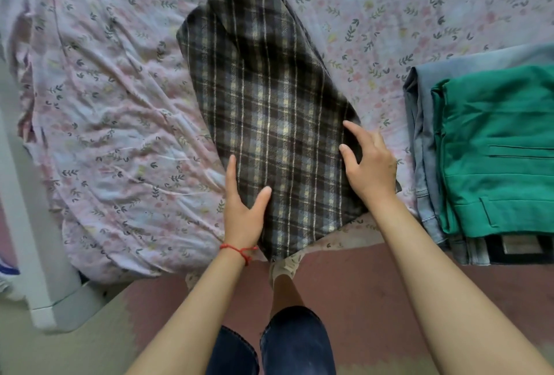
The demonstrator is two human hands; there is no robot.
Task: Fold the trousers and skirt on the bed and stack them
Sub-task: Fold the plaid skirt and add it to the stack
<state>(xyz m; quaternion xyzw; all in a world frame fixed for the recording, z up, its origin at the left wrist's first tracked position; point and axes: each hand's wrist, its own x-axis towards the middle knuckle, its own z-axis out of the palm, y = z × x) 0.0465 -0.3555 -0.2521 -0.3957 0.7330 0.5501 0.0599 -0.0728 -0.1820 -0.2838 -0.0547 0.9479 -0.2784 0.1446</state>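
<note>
Home bedroom: floral-sheeted bed (120,89), folded clothes (494,149)

both forearms are bare, with no sleeves showing. a thin red string bracelet (239,250), knotted with short loose ends, circles the wrist just behind the left hand (244,209). the right hand (370,164) wears nothing. lower down, dark blue denim shorts (295,341) with frayed hems cover the thighs.
</note>
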